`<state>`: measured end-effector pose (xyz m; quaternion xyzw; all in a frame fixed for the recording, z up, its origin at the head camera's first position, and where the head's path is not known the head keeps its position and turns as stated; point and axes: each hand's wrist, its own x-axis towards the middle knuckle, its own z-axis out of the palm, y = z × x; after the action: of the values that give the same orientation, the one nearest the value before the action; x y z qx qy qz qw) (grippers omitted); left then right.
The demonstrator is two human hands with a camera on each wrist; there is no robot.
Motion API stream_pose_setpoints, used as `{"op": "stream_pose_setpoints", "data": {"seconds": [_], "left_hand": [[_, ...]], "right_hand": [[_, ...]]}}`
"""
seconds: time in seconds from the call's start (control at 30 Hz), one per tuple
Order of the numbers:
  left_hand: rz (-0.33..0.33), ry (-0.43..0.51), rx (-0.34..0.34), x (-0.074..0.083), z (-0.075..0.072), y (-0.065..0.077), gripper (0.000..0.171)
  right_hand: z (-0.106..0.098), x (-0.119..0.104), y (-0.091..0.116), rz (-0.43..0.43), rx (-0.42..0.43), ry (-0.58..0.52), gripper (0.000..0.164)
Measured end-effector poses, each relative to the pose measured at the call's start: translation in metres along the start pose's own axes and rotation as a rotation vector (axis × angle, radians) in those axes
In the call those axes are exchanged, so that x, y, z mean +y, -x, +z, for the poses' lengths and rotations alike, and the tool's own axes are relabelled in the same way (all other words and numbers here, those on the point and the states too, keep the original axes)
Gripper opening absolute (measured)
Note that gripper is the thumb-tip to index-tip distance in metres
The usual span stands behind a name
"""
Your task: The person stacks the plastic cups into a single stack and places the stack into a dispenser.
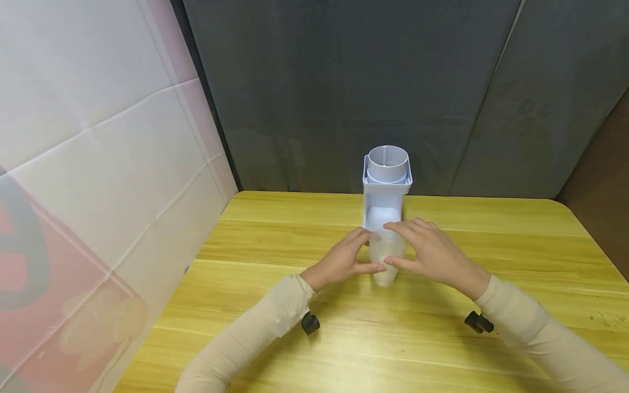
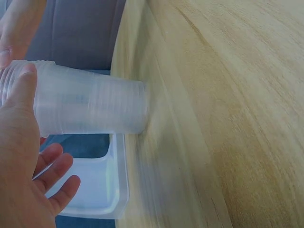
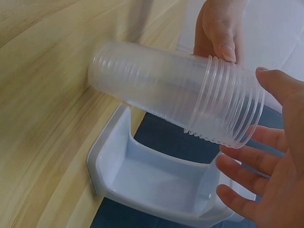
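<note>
A stack of clear plastic cups [image 1: 386, 254] stands on the table between the two hands, its rims upward. The left hand [image 1: 341, 261] holds it at the side near the rims. In the left wrist view its thumb [image 2: 24, 90] lies along the cups, with the lower fingers loosely spread beside them. The right hand [image 1: 434, 252] is around the top from the other side. Its fingers [image 3: 242, 175] are spread, with fingertips and thumb right at the rims. Behind the stack stands a pale blue-white plastic holder [image 1: 387, 188] with a round tube at its top and a recessed front.
The wooden table [image 1: 393, 338] runs up to a dark panel [image 1: 334, 98] just behind the holder. A white and pink printed cloth [image 1: 123, 147] hangs along the left side, and a brown surface [image 1: 601, 191] is at the right. Black wrist cameras [image 1: 310, 323] hang under both sleeves.
</note>
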<state>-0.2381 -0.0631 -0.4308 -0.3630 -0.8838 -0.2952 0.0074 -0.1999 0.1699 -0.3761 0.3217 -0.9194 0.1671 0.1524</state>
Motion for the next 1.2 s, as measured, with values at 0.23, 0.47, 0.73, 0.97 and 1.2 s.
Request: {"op": "stream_pose_setpoints", "data": {"seconds": [0.23,0.47,0.73,0.97,1.2], "left_hand": [[-0.002,-0.002,-0.009,-0.002,0.003,0.003,0.072],[-0.024,0.051,0.003,-0.006,0.011,0.008,0.07],[-0.022,0.108,0.064,-0.004,0.017,0.009,0.062],[0.004,0.153,0.138,-0.003,0.017,0.006,0.057],[0.002,0.212,0.194,0.005,0.002,-0.004,0.052]], "right_hand": [[0.001,0.002,0.005,0.017,0.023,-0.05,0.075],[0.01,0.007,0.012,0.089,0.057,-0.123,0.086],[0.026,0.004,0.018,0.113,0.131,-0.194,0.084],[0.031,0.005,0.018,0.081,0.235,-0.216,0.082],[0.02,0.006,0.006,0.076,0.324,-0.26,0.081]]}}
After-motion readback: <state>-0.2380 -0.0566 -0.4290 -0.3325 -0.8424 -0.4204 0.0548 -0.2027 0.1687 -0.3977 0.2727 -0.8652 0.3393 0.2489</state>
